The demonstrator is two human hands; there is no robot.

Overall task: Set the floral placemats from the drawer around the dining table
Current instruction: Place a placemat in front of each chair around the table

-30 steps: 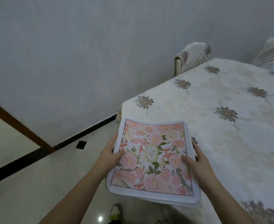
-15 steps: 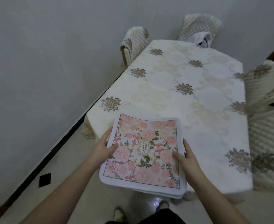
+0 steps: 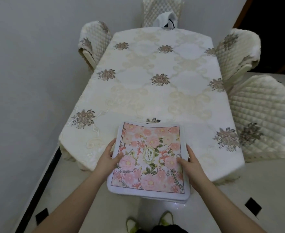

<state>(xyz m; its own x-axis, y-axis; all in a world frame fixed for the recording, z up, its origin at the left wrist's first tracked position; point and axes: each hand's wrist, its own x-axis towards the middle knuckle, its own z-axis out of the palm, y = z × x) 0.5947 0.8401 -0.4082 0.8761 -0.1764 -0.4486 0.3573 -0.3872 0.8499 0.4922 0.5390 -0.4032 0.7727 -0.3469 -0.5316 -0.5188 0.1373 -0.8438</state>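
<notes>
A stack of pink floral placemats (image 3: 149,158) with white borders and a "GARDEN" oval in the middle is held flat over the near end of the dining table (image 3: 155,91). My left hand (image 3: 109,158) grips the stack's left edge, thumb on top. My right hand (image 3: 189,163) grips its right edge the same way. The far half of the stack lies above the cream tablecloth; the near half overhangs the floor. Whether it touches the cloth I cannot tell.
Quilted cream chairs stand around the table: one at far left (image 3: 93,42), one at the far end (image 3: 162,10), two along the right (image 3: 237,49) (image 3: 262,118). A grey wall runs close along the left. A dark doorway (image 3: 272,31) is at upper right.
The view has swung right to face the table squarely from its near end. The stack, still in both hands, has come further over the table's edge.
</notes>
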